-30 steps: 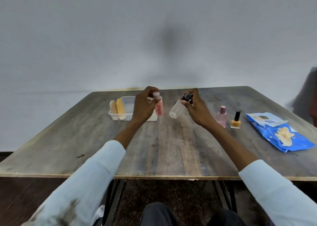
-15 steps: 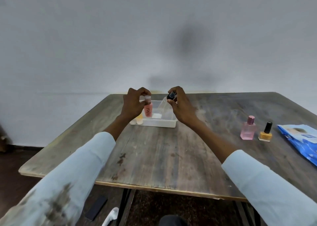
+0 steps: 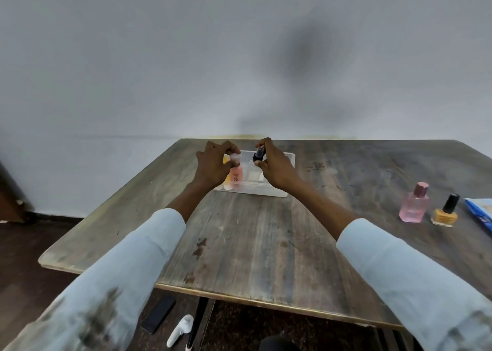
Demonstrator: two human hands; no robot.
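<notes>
Soft, dim, even light filled the room, with no hard glare. A diffuse dark shadow smudged the wall (image 3: 303, 49), hinting at a source behind the camera. The table (image 3: 266, 249) showed a dull sheen toward its far edge. The wide lens bowed the table's edges and stretched the sleeves (image 3: 111, 284), which smeared at the bottom corners. The left hand (image 3: 213, 168) and right hand (image 3: 277, 169) were slightly soft, as were the peach bottle (image 3: 236, 175) and spray bottle (image 3: 258, 156) they gripped. The perfume (image 3: 414, 204) looked sharper.
</notes>
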